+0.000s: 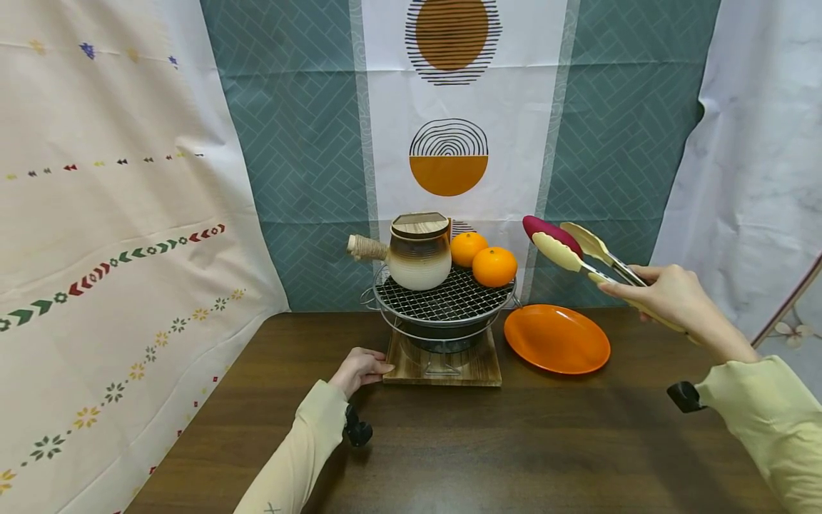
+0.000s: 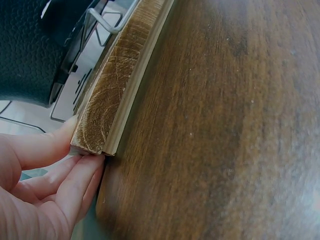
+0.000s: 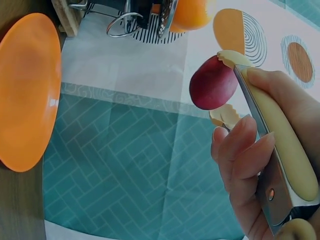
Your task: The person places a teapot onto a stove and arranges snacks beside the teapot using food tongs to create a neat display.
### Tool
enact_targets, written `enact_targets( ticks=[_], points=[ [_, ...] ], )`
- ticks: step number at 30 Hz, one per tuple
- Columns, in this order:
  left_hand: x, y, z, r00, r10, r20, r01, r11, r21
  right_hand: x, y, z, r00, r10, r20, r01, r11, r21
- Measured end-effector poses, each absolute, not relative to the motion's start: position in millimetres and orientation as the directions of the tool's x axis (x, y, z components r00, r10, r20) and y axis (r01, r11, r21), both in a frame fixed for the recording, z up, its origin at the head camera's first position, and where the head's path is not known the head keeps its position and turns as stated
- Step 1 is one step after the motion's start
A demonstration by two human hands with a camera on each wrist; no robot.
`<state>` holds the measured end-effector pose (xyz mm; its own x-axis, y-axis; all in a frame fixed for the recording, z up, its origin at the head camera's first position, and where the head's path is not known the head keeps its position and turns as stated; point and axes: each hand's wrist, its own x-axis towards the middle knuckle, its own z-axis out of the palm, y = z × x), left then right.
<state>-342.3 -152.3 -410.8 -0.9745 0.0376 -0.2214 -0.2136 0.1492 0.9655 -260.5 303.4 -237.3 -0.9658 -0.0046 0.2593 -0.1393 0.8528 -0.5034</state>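
My right hand (image 1: 674, 300) holds cream-tipped tongs (image 1: 557, 251) raised at the right, fingers wrapped around the handles. Between the tong heads is a smooth reddish-purple sweet potato (image 3: 212, 85), above and behind the orange plate (image 1: 556, 339). Low at the left, my left hand (image 1: 361, 370) pinches the near left corner of a square wooden board (image 1: 481, 364); in the left wrist view the thumb lies on the board's upper edge and the fingers touch its side. A round tabletop grill (image 1: 424, 307) with a black mesh stands on that board.
On the mesh sit a brown-and-white pot (image 1: 420, 268) with a wooden lid and rope-wrapped handle, and two oranges (image 1: 494, 267) beside it. Wire handles stick out from the grill's sides. Patterned cloths (image 1: 295, 157) hang behind and left of the brown table (image 1: 449, 450).
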Motion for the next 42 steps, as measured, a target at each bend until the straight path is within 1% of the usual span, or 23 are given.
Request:
enact_targets(
  ticks=[9,16,30,37,42],
  points=[
    [-343,-152,-411,-0.974,0.032,-0.223,-0.216,0.156,0.964,-256,296,-235,-0.962,0.015,0.273,-0.134,0.846,-0.517],
    [-342,-152,-411,-0.974,0.039,-0.224,-0.215,0.16,0.963,-255,290,-230,-0.968,0.016,0.251,-0.128,0.826,-0.548],
    [-342,-154,-410,-0.973,0.037,-0.228,-0.22,0.152,0.964,-250,280,-226,-0.955,-0.05,0.291,-0.2,0.835,-0.513],
    [-342,-154,-411,-0.974,0.036,-0.224,-0.216,0.152,0.965,-249,271,-225,-0.96,-0.056,0.275,-0.209,0.797,-0.567],
    [-342,-153,-412,-0.977,0.04,-0.211,-0.203,0.149,0.968,-249,266,-226,-0.96,-0.063,0.274,-0.218,0.784,-0.582]
  ],
)
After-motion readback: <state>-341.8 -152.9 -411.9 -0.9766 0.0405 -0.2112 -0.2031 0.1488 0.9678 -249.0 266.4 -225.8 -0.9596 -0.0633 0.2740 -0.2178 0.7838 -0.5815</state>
